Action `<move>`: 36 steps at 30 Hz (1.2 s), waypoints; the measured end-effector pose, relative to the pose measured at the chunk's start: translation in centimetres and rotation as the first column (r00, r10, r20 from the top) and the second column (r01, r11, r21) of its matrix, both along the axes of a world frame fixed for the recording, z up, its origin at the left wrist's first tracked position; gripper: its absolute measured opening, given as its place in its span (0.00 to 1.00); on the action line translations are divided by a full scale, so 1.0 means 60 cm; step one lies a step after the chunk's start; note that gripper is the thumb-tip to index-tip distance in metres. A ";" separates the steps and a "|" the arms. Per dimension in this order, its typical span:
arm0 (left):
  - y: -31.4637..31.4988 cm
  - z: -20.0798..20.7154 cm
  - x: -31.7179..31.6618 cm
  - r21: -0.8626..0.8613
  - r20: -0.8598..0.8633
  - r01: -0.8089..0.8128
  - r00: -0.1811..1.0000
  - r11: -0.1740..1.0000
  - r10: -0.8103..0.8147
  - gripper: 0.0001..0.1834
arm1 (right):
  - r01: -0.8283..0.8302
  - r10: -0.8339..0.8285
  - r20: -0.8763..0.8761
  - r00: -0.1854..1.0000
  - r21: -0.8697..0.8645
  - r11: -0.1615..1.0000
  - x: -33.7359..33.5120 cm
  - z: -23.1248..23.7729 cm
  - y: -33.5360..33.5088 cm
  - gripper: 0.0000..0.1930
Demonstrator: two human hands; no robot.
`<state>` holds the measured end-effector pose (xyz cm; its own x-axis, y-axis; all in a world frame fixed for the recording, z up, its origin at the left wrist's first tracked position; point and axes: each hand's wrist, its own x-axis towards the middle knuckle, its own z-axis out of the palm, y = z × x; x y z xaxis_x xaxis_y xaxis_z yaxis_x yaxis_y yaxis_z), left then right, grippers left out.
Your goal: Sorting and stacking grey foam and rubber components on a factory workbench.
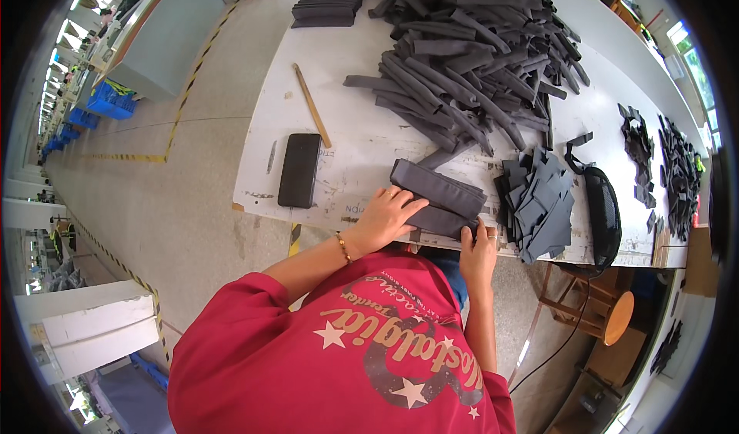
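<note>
Beyond and right of the flat, black, rectangular phone (300,170), the large heap of dark-grey fabric tubes (469,57) is cut off at its far side. The left hand (387,215) slants in, fingers bent over the folded, dark-grey fabric strips (441,186), hiding the nearer strip's left end. The right hand (479,253) points away from the body, fingertips at that strip's right end. Whether either pinches cloth cannot be told. The strips lie right of the phone, touching both hands.
</note>
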<state>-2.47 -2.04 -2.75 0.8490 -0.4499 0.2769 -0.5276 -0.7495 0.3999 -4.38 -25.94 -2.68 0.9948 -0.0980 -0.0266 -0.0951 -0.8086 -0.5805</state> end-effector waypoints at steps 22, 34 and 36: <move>-0.024 0.053 0.136 0.025 0.012 0.309 0.951 0.951 -0.309 0.34 | -0.450 0.454 0.130 0.882 -0.061 0.891 0.126 0.070 -0.008 0.24; -0.070 0.043 0.145 0.059 -0.112 0.202 0.974 0.978 -0.195 0.33 | -0.008 0.018 -0.023 1.000 0.394 0.919 0.126 0.013 -0.050 0.15; -0.075 0.042 0.145 0.002 -0.039 0.209 0.977 0.978 -0.209 0.30 | -0.003 -0.014 0.041 0.999 0.385 0.923 0.116 0.012 -0.045 0.15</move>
